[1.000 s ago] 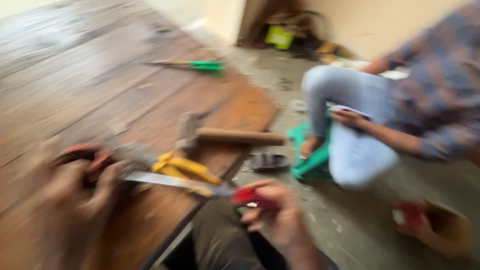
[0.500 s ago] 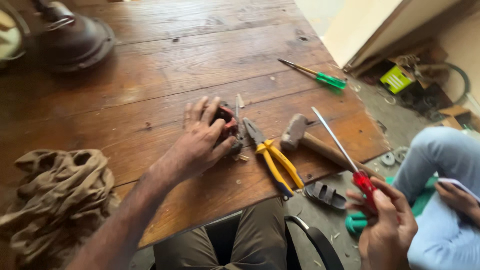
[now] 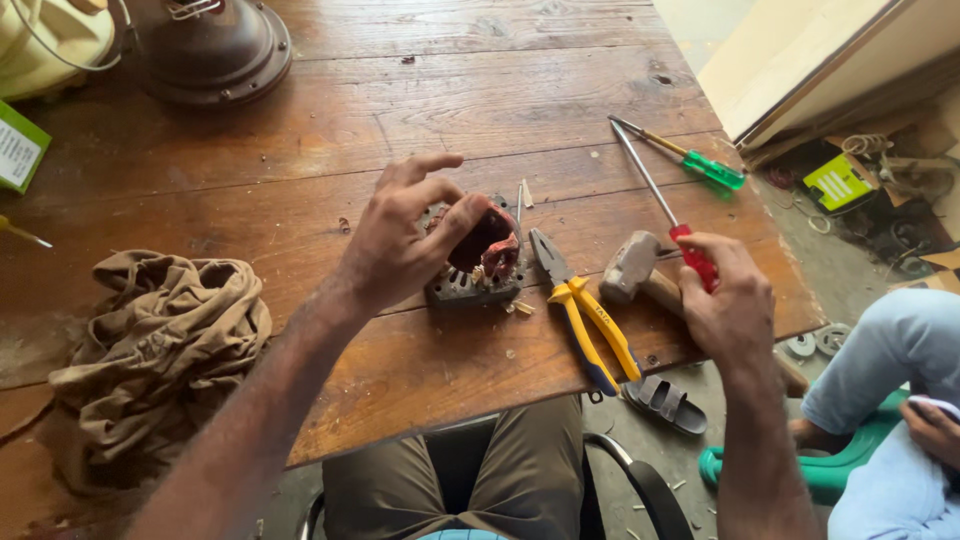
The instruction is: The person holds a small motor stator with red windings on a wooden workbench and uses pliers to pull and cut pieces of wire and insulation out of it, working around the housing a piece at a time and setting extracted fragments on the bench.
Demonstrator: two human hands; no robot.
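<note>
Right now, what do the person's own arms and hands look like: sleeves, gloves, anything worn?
Both forearms are bare, with no sleeve in view. The left hand and right hand are ungloved; no ring, watch or wristband shows. Olive-brown trousers cover the lap.

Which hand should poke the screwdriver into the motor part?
The right hand, probably: it already grips the red screwdriver. The left hand is busy holding the motor part on the table.

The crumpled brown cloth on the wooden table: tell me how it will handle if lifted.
The crumpled brown cloth lies in soft folds, so it will probably hang limp and floppy. It looks light for its bulk. Bunched flat on the wooden table, it seems unlikely to roll or tip, though it may drag.
</note>
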